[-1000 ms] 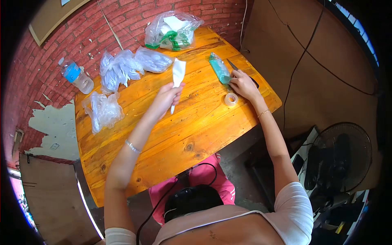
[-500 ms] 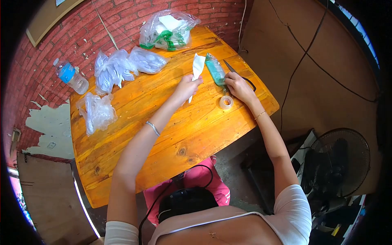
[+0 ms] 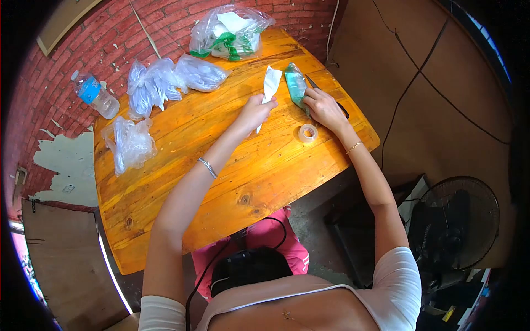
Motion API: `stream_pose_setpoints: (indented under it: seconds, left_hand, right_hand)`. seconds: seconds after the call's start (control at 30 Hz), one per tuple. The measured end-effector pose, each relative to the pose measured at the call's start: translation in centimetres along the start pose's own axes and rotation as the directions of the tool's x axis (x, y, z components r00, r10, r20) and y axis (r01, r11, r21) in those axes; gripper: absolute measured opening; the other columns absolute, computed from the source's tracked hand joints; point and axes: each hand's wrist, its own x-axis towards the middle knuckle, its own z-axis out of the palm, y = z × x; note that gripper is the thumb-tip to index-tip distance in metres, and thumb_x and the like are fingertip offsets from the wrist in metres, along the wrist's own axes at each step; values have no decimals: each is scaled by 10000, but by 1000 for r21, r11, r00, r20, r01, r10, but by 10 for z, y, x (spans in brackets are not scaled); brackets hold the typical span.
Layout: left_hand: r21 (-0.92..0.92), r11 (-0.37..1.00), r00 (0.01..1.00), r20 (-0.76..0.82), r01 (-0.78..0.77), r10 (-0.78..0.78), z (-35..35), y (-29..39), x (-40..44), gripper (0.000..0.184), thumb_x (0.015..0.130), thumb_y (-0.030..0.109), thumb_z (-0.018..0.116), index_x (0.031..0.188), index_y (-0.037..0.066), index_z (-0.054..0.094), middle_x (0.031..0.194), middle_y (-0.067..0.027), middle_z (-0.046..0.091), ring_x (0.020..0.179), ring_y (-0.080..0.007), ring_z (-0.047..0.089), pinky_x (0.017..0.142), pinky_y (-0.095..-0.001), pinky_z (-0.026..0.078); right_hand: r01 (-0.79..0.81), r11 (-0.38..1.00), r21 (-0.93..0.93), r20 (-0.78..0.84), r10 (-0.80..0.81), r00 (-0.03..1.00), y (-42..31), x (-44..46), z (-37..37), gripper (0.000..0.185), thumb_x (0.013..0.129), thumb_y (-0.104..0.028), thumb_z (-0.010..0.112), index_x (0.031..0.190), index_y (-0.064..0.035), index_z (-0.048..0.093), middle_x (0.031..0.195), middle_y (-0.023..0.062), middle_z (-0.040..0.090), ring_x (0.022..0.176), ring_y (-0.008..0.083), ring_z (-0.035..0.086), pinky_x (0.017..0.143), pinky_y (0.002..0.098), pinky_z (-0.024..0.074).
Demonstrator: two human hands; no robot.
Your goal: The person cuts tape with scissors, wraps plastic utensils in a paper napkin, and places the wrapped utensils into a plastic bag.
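My left hand (image 3: 255, 113) is closed around a white wrapped piece (image 3: 271, 83), which sticks up above the fist, its thin end showing below. To its right, my right hand (image 3: 323, 109) pinches the near end of a green and clear plastic packet (image 3: 296, 85) lying on the wooden table (image 3: 221, 165). Scissors (image 3: 312, 82) lie beside that packet, partly hidden by my right hand. A roll of clear tape (image 3: 307, 133) rests just below my right hand.
Clear bags of white items (image 3: 152, 85) and a crumpled plastic bag (image 3: 130, 144) lie on the left, near a water bottle (image 3: 95, 94). A large bag with green and white contents (image 3: 229, 36) stands at the back. A fan (image 3: 455, 223) is at the right.
My left hand has moved right with the white piece, closer to the green packet. The packet's near end has shifted slightly under my right hand, which stays on it.
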Motion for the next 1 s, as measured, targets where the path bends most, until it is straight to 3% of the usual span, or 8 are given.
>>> stream_pose_setpoints:
  seconds: [0.23, 0.33, 0.47, 0.57, 0.7, 0.8, 0.9, 1.0]
  left_hand:
    - [199, 974, 991, -54, -109, 122, 9, -10, 18, 291, 831, 174, 585, 1074, 22, 535, 670, 36, 459, 546, -50, 404, 475, -213, 339]
    - [216, 945, 968, -2, -244, 251, 19, -18, 25, 322, 775, 158, 659, 1047, 25, 551, 689, 37, 480, 588, -54, 431, 504, -219, 359]
    - [337, 887, 949, 101, -315, 299, 31, -20, 34, 418, 653, 136, 749, 995, -21, 565, 721, -66, 579, 640, -160, 541, 609, -291, 444]
    - [362, 868, 940, 122, -341, 318, 40, -11, 28, 370, 688, 139, 739, 985, -1, 568, 707, -3, 522, 641, -91, 473, 602, -251, 412]
    - [364, 889, 960, 101, -279, 260, 41, -14, 38, 342, 694, 117, 710, 989, -9, 593, 709, -24, 542, 659, -112, 504, 631, -266, 429]
    - [333, 904, 962, 42, -269, 271, 43, -16, 41, 264, 679, 61, 654, 927, -13, 607, 824, -160, 635, 777, -242, 622, 713, -334, 473]
    - [368, 897, 968, 44, -245, 246, 43, -19, 46, 271, 704, 87, 634, 961, 3, 620, 838, -108, 642, 779, -179, 604, 730, -300, 459]
    - [441, 877, 976, -3, -193, 216, 44, -19, 48, 273, 700, 79, 620, 963, 3, 622, 887, -141, 652, 837, -227, 624, 767, -320, 461]
  right_hand:
    - [-40, 994, 103, 35, 36, 999, -3, -12, -6, 153, 727, -33, 592, 874, -9, 559, 914, 100, 501, 858, 271, 547, 729, 354, 473]
    - [-50, 988, 146, 75, 40, 996, -7, -16, -12, 156, 731, -30, 594, 879, 4, 558, 962, 108, 504, 841, 285, 562, 717, 354, 481]
    - [-24, 978, 207, 53, 14, 998, -14, -14, -18, 131, 738, -17, 596, 859, 20, 565, 1044, 112, 511, 827, 295, 580, 705, 361, 489]
    - [-64, 963, 260, 63, 49, 997, -15, -14, -18, 131, 729, 16, 606, 854, 22, 568, 1122, 127, 508, 889, 303, 575, 734, 347, 484]
    - [-111, 903, 416, -27, 134, 991, -17, -11, -21, 80, 772, -28, 601, 832, 22, 584, 1069, 131, 513, 824, 287, 593, 691, 324, 502]
    - [-261, 758, 597, 25, 308, 951, -21, -10, -25, 97, 794, -57, 601, 832, 30, 579, 1085, 127, 513, 883, 238, 589, 663, 336, 504]
    - [-193, 699, 689, -71, 331, 941, -20, -10, -20, 88, 803, -54, 589, 837, 26, 575, 1078, 116, 515, 907, 197, 569, 671, 302, 491]
    - [-151, 825, 544, -132, 262, 956, -17, -11, -33, 81, 823, -58, 568, 838, 21, 564, 1054, 104, 514, 893, 172, 552, 702, 264, 469]
